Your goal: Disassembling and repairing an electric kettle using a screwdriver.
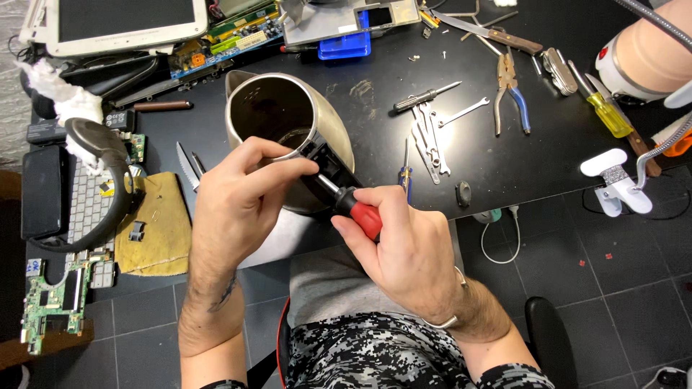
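A stainless steel electric kettle [277,108] without its lid leans at the near edge of the black workbench [504,158], its open mouth facing up. My left hand [238,198] grips the kettle's rim and the black handle mount [328,162]. My right hand [404,248] is closed around a screwdriver with a red and black handle [358,209], its shaft pointing into the black mount. The screwdriver's tip is hidden inside the mount.
Wrenches [429,137], pliers [508,90], a yellow-handled screwdriver [605,112] and a knife [490,32] lie on the bench's right half. A detached black kettle handle [108,166], a keyboard, circuit boards [54,295] and a tan cloth [155,227] crowd the left. A blue box [346,45] sits at the back.
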